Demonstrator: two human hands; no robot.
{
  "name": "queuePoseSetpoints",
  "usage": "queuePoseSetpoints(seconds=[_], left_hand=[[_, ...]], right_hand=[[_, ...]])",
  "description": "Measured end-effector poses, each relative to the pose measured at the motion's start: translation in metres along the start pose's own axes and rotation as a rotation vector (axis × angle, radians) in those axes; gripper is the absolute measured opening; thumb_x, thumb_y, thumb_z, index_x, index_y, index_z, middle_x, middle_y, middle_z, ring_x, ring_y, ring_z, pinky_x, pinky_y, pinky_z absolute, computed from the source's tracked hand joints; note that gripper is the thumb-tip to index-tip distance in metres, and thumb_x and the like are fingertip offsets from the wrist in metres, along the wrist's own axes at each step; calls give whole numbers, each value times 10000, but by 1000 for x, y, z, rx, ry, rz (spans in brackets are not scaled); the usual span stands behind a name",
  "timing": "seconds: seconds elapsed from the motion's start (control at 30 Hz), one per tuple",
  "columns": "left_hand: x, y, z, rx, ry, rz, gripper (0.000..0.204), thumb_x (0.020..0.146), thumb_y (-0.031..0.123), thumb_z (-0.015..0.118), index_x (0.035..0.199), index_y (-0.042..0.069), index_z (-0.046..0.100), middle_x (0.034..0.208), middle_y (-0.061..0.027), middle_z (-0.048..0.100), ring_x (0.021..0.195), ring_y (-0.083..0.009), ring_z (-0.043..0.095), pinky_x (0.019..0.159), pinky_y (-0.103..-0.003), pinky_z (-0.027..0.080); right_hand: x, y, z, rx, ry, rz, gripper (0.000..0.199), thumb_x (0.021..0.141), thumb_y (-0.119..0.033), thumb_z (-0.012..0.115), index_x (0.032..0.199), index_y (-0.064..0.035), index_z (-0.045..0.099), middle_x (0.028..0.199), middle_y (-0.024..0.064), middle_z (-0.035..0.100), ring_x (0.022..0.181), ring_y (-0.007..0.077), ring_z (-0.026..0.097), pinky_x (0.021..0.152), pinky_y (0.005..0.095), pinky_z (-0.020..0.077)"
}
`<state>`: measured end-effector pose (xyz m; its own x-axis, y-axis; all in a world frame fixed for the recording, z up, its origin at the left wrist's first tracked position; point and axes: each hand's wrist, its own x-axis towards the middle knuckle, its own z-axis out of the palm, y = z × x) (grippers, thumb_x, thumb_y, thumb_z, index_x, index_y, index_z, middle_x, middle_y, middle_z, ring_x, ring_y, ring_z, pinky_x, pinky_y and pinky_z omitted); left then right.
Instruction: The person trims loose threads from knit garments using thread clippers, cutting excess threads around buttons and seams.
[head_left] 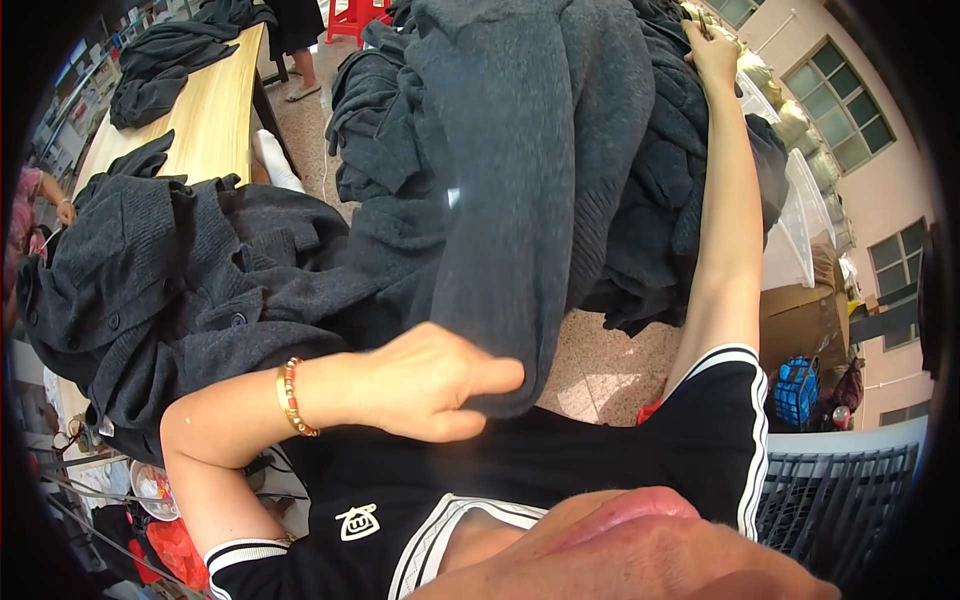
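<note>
My left hand [430, 385], bent in front of my chest, is closed on the lower end of a dark grey knitted garment [505, 200]. The cloth stretches from it up and away in a long panel, with a small pale spot on it. My right arm reaches far out along the garment's right side. At its end my right hand [712, 55] is closed beside the bunched knitwear; a small dark thing shows at its fingertips, too unclear to name. More dark grey knitwear [700, 170] hangs in folds beneath that arm.
To the left lie heaped grey buttoned cardigans [150, 260], beside a light wooden table [215, 100] with more knitwear. Another person's hand [66, 212] is at the far left. A red stool [352, 18] stands beyond. White plastic crates [795, 225] and a cardboard box [815, 300] are at right.
</note>
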<state>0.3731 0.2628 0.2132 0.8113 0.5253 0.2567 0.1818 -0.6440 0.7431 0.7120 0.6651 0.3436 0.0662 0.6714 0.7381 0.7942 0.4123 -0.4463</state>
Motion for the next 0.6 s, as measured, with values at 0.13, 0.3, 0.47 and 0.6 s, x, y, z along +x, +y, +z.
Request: queuePoseSetpoints(seconds=[0.13, 0.3, 0.47, 0.6], left_hand=[[11, -21, 8, -30, -139, -97, 235, 706, 125, 603, 848, 38, 437, 612, -143, 488, 589, -380, 526, 510, -446, 398], [6, -27, 10, -85, -71, -165, 245, 721, 123, 607, 883, 39, 444, 653, -145, 523, 647, -370, 561, 548, -456, 425], [-2, -33, 13, -116, -12, -157, 296, 761, 117, 653, 967, 42, 454, 724, -147, 572, 729, -360, 592, 606, -448, 446], [-10, -39, 16, -70, 41, -58, 289, 779, 131, 659, 935, 35, 435, 728, -137, 573, 744, -351, 597, 614, -447, 449]], right_hand=[[58, 23, 23, -175, -125, 62, 446, 801, -455, 645, 1022, -71, 704, 589, 49, 629, 547, 120, 610, 601, 272, 457], [101, -20, 78, -149, -193, 111, 535, 831, -529, 567, 1101, -78, 671, 670, 62, 660, 552, 147, 631, 578, 282, 459], [112, -12, 125, -208, -178, -67, 504, 913, -472, 444, 1002, -29, 666, 701, 160, 655, 569, 253, 641, 570, 376, 475], [186, 110, 136, -627, 11, -360, 483, 938, -434, 408, 1316, -162, 532, 1116, 155, 643, 824, 351, 668, 848, 428, 469]])
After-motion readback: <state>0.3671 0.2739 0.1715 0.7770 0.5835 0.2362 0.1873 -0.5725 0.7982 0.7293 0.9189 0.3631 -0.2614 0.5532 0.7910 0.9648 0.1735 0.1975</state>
